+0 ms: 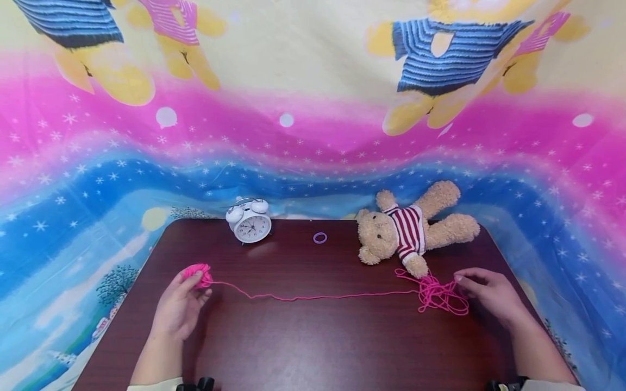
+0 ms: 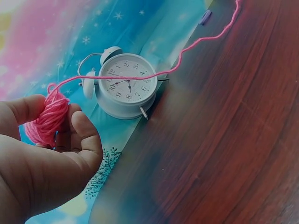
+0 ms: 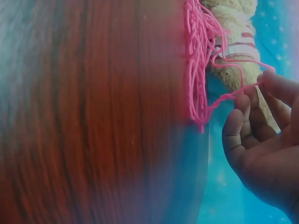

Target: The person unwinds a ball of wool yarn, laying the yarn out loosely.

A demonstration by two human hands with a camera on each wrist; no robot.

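My left hand (image 1: 182,307) grips a small wound ball of pink yarn (image 1: 198,276) between thumb and fingers, above the left part of the table. In the left wrist view the same ball (image 2: 48,119) shows its wraps. A single pink strand (image 1: 313,297) runs from it across to a loose tangle of pink yarn (image 1: 440,296) on the right. At that tangle's right edge, my right hand (image 1: 494,296) pinches a loop between thumb and forefinger. The right wrist view shows the pinched strand (image 3: 229,96) leading back to the tangle (image 3: 198,65).
A white alarm clock (image 1: 251,225) stands at the back left of the dark brown table (image 1: 303,342). Right of it lies a purple ring (image 1: 320,238). A teddy bear (image 1: 413,228) in a striped shirt lies at the back right, one arm touching the tangle. Printed cloth (image 1: 313,146) hangs behind.
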